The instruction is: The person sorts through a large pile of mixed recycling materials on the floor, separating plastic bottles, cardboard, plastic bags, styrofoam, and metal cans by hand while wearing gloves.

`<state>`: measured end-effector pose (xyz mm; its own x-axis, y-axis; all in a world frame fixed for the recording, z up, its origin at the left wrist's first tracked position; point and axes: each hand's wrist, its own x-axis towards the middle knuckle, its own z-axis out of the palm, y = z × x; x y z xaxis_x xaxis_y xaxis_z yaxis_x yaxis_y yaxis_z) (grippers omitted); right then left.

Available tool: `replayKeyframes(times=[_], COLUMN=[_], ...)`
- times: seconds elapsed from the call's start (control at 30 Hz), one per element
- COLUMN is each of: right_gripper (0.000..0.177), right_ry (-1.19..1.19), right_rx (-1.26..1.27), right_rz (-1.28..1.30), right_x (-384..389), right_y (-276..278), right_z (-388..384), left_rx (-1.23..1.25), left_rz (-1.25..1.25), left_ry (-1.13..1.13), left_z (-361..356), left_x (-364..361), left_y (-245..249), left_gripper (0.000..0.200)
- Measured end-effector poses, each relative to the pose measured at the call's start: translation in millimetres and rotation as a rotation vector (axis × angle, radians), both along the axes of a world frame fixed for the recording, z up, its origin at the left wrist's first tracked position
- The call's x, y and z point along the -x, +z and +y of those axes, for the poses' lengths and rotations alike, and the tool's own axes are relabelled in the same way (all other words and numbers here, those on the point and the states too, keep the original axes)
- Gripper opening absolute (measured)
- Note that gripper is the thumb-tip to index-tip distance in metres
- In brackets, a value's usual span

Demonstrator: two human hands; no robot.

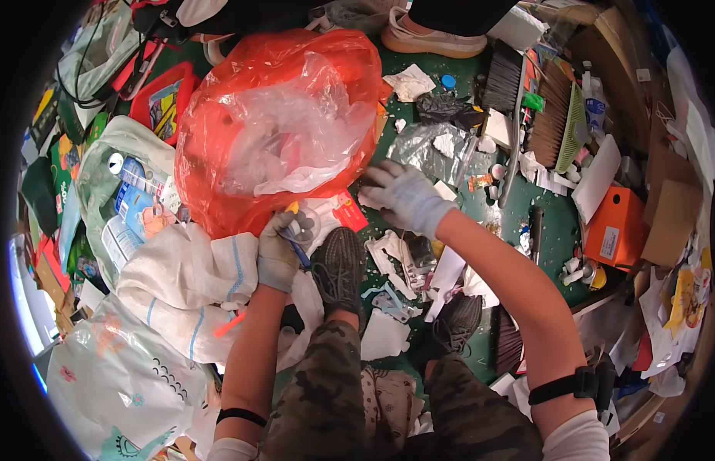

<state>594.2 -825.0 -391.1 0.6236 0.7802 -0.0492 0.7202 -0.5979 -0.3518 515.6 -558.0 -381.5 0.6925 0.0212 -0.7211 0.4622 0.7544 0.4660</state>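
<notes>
I stand over a green floor strewn with rubbish, both hands in pale work gloves. My left hand (279, 247) is closed on a small bunch of things, a blue pen-like stick and a clear round lid, at the lower edge of a big orange plastic bag (211, 146). Crumpled clear plastic (296, 131) fills the bag's mouth. My right hand (404, 196) is spread flat, palm down, beside the bag's right rim, just short of a clear plastic wrapper (434, 150) on the floor. It holds nothing.
My dark shoes (340, 265) stand among torn paper. White woven sacks (181, 284) lie at the left, a green bag of cartons (119, 184) beyond them. Brushes (553, 115) and an orange box (615, 227) are at the right. Another person's beige shoe (430, 40) is at the top.
</notes>
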Motion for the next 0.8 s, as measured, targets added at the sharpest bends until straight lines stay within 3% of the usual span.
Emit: replayKeyframes(times=[0.1, 0.17, 0.23, 0.27, 0.43, 0.47, 0.57, 0.63, 0.73, 0.8], right_gripper=[0.045, 0.045, 0.043, 0.042, 0.040, 0.033, 0.043, 0.055, 0.058, 0.059], right_ry=[0.345, 0.422, 0.381, 0.352, 0.325, 0.190, -0.059, -0.190, -0.307, -0.334], right_rx=[0.060, 0.250, 0.249, 0.293, 0.589, 0.584, 0.058, 0.180, 0.415, 0.392], right_rz=[0.024, 0.021, 0.034, 0.055, 0.407, 0.394, -0.082, -0.150, 0.046, 0.095], right_x=[2.6, 23.6, 38.4, 44.2, 33.5, 20.3, -39.9, -90.1, -149.2, -158.0], right_y=[-36.4, -45.9, -53.6, -47.5, 5.5, 20.7, 4.0, 8.4, 3.8, -7.8], right_z=[49.6, 69.6, 62.3, 47.2, -25.2, -24.0, -24.0, -2.0, 24.7, 27.9], left_rx=[-0.005, -0.090, -0.248, -0.142, -0.090, -0.059, -0.005, 0.026, -0.088, -0.133], left_rz=[-0.034, -0.069, -0.033, -0.140, -0.144, -0.146, -0.215, -0.259, -0.183, -0.158], left_ry=[0.066, 0.139, 0.251, 0.164, 0.138, 0.145, 0.104, 0.064, 0.117, 0.145], left_z=[23.0, 24.4, 14.5, 41.4, 65.0, 64.2, 63.1, 64.1, 48.2, 35.0], left_x=[-12.5, -25.9, -41.6, -40.5, -31.7, -28.6, -28.8, -27.4, -25.7, -23.9], left_y=[-1.3, 12.9, 47.3, 34.0, 37.2, 37.1, 31.3, 27.8, 42.0, 45.0], left_gripper=[0.027, 0.024, 0.018, 0.018, 0.025, 0.028, 0.028, 0.027, 0.019, 0.019])
